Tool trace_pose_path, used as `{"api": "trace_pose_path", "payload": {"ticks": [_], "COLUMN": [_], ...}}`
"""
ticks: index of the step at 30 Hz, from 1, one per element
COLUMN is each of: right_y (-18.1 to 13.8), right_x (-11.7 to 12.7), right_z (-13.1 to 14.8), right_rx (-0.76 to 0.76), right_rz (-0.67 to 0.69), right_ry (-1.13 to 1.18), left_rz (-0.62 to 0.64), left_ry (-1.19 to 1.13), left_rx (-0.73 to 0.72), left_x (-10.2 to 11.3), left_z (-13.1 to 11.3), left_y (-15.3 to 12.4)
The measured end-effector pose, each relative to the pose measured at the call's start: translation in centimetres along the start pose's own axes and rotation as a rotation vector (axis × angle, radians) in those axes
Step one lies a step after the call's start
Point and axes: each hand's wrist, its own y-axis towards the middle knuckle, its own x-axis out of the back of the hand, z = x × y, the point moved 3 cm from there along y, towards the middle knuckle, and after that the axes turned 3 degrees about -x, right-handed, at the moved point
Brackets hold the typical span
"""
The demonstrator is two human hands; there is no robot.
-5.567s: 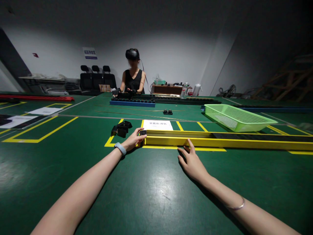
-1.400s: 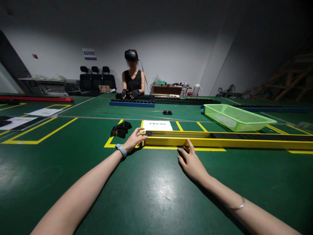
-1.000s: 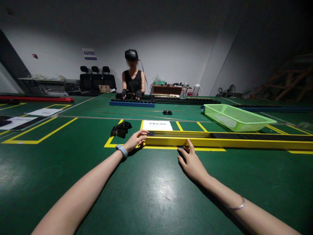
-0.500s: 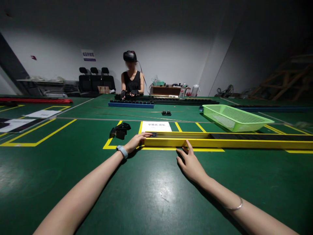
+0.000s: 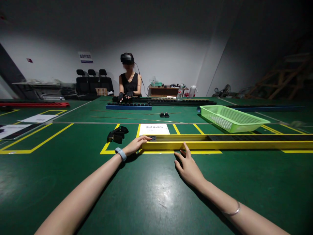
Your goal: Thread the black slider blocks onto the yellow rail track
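A long yellow rail (image 5: 227, 145) with a channel along its top lies across the green table and runs out of view at the right. At its left end is my left hand (image 5: 134, 146), fingers closed together, their tips at a small black module (image 5: 153, 138) inside the channel. How firmly they grip it is hard to see. My right hand (image 5: 190, 167) is open, with the index fingertip against the rail's front wall and the other fingers spread by the table. A dark strip (image 5: 244, 138) fills the channel farther right. Several black modules (image 5: 118, 135) lie left of my left hand.
Behind the rail are a labelled paper (image 5: 156, 128) and a green basket (image 5: 234, 122). Thin rods (image 5: 137, 118) and small black parts (image 5: 164, 115) lie farther back. Across the table a person (image 5: 129, 81) in a headset works at a blue rail (image 5: 128, 107).
The view has shifted slightly, so most things sit a little lower and to the left. Both hands keep nearly the same places on the rail.
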Motion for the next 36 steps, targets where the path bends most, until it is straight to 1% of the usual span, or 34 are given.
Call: {"api": "trace_pose_path", "payload": {"ticks": [7, 13, 16, 21, 27, 32, 36], "right_y": [0.1, 0.1, 0.1, 0.1, 0.1, 0.1, 0.1], "right_x": [-0.1, -0.2, -0.1, 0.0, 0.0, 0.1, 0.4], "right_z": [-0.1, -0.1, -0.1, -0.1, 0.0, 0.2, 0.4], "right_rx": [-0.005, -0.004, -0.006, -0.011, -0.007, -0.009, 0.001], "right_rz": [0.001, 0.005, 0.007, 0.006, 0.004, 0.008, 0.016], "right_ry": [0.007, -0.012, -0.020, -0.008, -0.007, -0.012, -0.025], "left_rz": [0.086, 0.186, 0.247, 0.309, 0.370, 0.537, 0.619], "left_ry": [0.095, 0.069, 0.032, -0.013, 0.039, 0.114, 0.118], "left_rx": [-0.003, -0.008, -0.002, 0.033, 0.044, 0.016, 0.004], "left_x": [0.2, 0.5, 0.3, -0.1, -0.5, -1.0, -1.4], "left_z": [-0.4, -0.4, -0.5, -0.6, -1.8, -2.7, -2.9], "left_y": [0.5, 1.1, 1.6, 2.4, 3.3, 4.1, 4.6]}}
